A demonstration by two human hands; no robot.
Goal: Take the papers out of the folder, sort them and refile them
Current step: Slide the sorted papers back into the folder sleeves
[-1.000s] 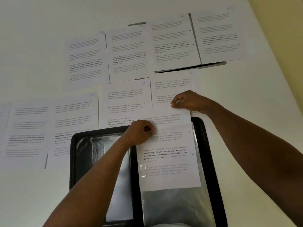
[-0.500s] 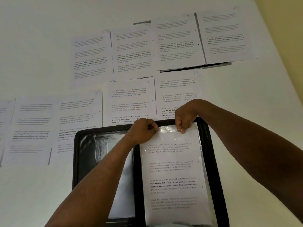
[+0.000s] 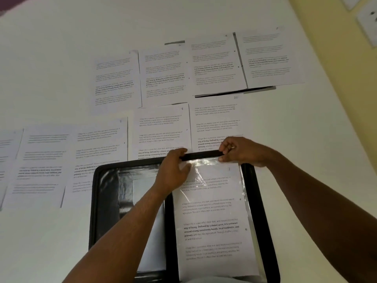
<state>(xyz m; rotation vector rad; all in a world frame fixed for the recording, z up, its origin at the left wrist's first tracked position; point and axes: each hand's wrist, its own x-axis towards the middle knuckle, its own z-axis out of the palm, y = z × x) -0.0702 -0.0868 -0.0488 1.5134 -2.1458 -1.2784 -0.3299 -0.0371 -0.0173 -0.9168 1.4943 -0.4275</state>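
Both hands' fingers pinch the clear sleeve (top edge) over the folder.

Bare table far left and right of the folder gives you passage; spread papers crowd the far middle.

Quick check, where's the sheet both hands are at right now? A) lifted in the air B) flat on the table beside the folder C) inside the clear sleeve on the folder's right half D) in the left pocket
C: the sheet lies under the glossy clear sleeve on the folder's right half, with the left hand and right hand pinching the sleeve's top edge.
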